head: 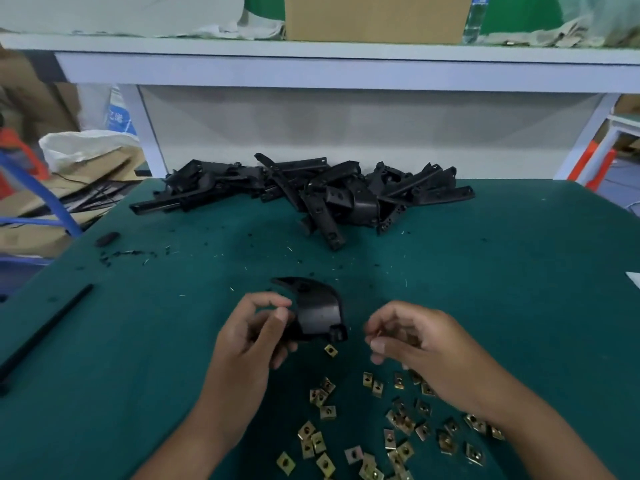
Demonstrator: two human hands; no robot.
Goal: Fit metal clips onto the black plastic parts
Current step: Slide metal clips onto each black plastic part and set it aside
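Observation:
My left hand [252,337] grips a curved black plastic part [317,311] by its left end and holds it just above the green mat. Right of the part, my right hand [419,344] hovers with curled fingers. Its thumb and forefinger pinch a small metal clip [378,334], which is mostly hidden by the fingertips. Several brass-coloured metal clips [398,420] lie scattered on the mat below and between my hands. One single clip [330,350] lies just under the held part. A pile of black plastic parts [311,192] sits at the far side of the table.
The green mat [156,323] covers the table, strewn with small black and white shavings. A long black strip [48,334] lies at the left edge and a small black piece [107,239] at far left. Bags and cardboard stand left of the table; a shelf with a cardboard box [377,19] is behind.

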